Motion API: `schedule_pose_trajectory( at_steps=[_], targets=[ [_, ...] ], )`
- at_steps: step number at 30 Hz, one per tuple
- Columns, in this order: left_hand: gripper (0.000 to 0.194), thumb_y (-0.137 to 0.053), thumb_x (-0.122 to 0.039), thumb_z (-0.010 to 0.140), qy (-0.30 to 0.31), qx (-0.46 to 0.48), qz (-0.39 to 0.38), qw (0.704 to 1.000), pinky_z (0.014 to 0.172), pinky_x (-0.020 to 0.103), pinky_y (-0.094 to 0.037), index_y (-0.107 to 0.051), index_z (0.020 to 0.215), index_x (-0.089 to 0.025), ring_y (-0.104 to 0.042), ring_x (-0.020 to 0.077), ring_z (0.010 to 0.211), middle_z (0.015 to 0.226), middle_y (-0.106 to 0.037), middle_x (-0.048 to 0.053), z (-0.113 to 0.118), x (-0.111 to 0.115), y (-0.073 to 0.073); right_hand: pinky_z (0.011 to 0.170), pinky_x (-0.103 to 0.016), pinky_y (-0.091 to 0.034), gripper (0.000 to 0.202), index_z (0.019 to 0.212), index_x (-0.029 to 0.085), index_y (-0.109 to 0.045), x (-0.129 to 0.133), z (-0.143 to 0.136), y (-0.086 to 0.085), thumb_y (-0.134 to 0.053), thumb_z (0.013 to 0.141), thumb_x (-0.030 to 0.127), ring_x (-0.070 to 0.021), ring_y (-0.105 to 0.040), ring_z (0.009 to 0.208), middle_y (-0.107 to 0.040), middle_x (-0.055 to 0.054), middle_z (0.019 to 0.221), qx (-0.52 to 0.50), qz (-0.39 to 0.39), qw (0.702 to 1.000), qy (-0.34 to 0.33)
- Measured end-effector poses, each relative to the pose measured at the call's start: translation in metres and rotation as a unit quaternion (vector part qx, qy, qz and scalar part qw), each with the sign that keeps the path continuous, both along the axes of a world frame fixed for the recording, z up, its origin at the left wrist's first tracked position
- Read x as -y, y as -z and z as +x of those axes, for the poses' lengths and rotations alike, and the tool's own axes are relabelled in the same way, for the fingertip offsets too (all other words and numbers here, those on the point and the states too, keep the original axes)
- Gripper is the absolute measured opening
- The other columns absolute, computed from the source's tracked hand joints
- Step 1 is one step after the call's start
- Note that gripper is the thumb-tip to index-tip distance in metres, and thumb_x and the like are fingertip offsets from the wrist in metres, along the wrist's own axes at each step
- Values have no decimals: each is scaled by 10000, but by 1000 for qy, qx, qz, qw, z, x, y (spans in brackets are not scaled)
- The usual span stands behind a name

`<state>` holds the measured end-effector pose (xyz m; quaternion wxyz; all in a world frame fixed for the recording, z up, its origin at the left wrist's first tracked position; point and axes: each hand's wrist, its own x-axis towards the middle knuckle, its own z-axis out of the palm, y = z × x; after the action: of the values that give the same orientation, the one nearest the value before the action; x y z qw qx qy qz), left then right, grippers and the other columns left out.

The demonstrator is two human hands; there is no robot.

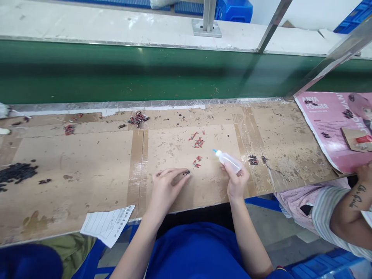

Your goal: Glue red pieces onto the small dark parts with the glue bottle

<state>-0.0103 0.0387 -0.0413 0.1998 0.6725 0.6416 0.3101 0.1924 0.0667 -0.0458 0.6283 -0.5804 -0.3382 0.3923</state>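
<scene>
My left hand rests at the cardboard surface, thumb and index finger pinched on a small black part. To its right, my right hand grips a translucent squeeze bottle with a white cap and a blue tip, which points up and left. Between and beyond the hands lie small red parts in a loose group, with a few more red parts closer to me. A cluster of dark parts sits right of my right hand.
Black pieces are heaped at the far left. Red and black parts form a pile at the back. A paper sheet overhangs the front edge. At the right, another person's arm is beside a pink poster. A green belt runs behind.
</scene>
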Motion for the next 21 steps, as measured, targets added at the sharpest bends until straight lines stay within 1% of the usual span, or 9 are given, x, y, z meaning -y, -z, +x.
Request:
schedule_pose_trajectory(
  at_steps=[2, 5, 10, 12, 14, 17, 19, 20, 21],
  targets=[
    [116, -622, -306, 858, 7, -9, -25, 1000, 879, 422, -387, -731, 883, -276, -687, 255, 907, 938, -771, 26, 2, -11, -7, 718, -341, -550, 387, 895, 202, -558, -3, 4, 0, -804, 628, 337, -220, -716, 784, -740, -55, 858, 12, 17, 1000, 3],
    [158, -576, -250, 870, 11, -42, -48, 998, 881, 450, -366, -731, 839, -260, -650, 283, 940, 933, -762, 50, 10, -29, -15, 857, -382, -532, 463, 880, 242, -431, -9, 5, 2, -811, 620, 285, -231, -717, 928, -745, -70, 928, 45, 45, 998, -22],
    [160, -567, -246, 863, 37, -84, -67, 993, 840, 450, -383, -695, 771, -220, -571, 311, 969, 924, -720, 86, 25, -48, -14, 992, -455, -467, 502, 977, 250, -394, -13, 2, 8, -785, 667, 311, -237, -674, 1059, -711, -121, 1079, 101, 33, 993, -57],
    [155, -560, -216, 853, 30, -105, -76, 991, 815, 449, -396, -677, 754, -204, -548, 323, 963, 923, -687, 104, 27, -49, -10, 1018, -464, -449, 604, 1100, 237, -400, -6, 1, 7, -797, 651, 306, -244, -629, 1132, -657, -142, 1177, 137, 45, 989, -32],
    [157, -540, -180, 846, 28, -119, -74, 990, 799, 451, -404, -662, 748, -189, -533, 329, 956, 928, -651, 120, 28, -49, -7, 1004, -457, -457, 702, 1191, 225, -406, 8, -2, 3, -817, 626, 290, -253, -587, 1168, -600, -148, 1238, 178, 73, 981, 28],
    [171, -506, -167, 859, 25, -100, -50, 993, 814, 467, -411, -646, 763, -183, -520, 323, 967, 947, -609, 123, 28, -46, -9, 871, -393, -512, 556, 1119, 222, -512, 34, -13, -6, -812, 656, 291, -218, -629, 975, -633, -89, 1073, 168, 95, 977, 96],
    [164, -495, -202, 888, 28, -43, -19, 998, 858, 473, -415, -644, 821, -197, -514, 302, 1005, 983, -584, 107, 27, -42, -15, 739, -339, -533, 356, 1036, 218, -591, 45, -23, -13, -749, 746, 350, -179, -636, 793, -656, -51, 906, 64, 33, 997, 26],
    [160, -489, -218, 901, 41, -7, 2, 999, 890, 470, -414, -641, 850, -208, -510, 286, 1032, 1002, -570, 95, 26, -39, -19, 680, -318, -532, 314, 1012, 213, -625, 47, -27, -17, -718, 777, 398, -169, -631, 739, -665, -48, 862, -13, -20, 999, -40],
    [158, -485, -229, 910, 60, 26, 24, 998, 923, 461, -409, -637, 866, -216, -504, 269, 1061, 1023, -554, 86, 24, -35, -23, 630, -299, -526, 323, 989, 206, -655, 47, -32, -20, -704, 783, 449, -160, -626, 697, -673, -49, 835, -96, -72, 987, -108]
  ],
)
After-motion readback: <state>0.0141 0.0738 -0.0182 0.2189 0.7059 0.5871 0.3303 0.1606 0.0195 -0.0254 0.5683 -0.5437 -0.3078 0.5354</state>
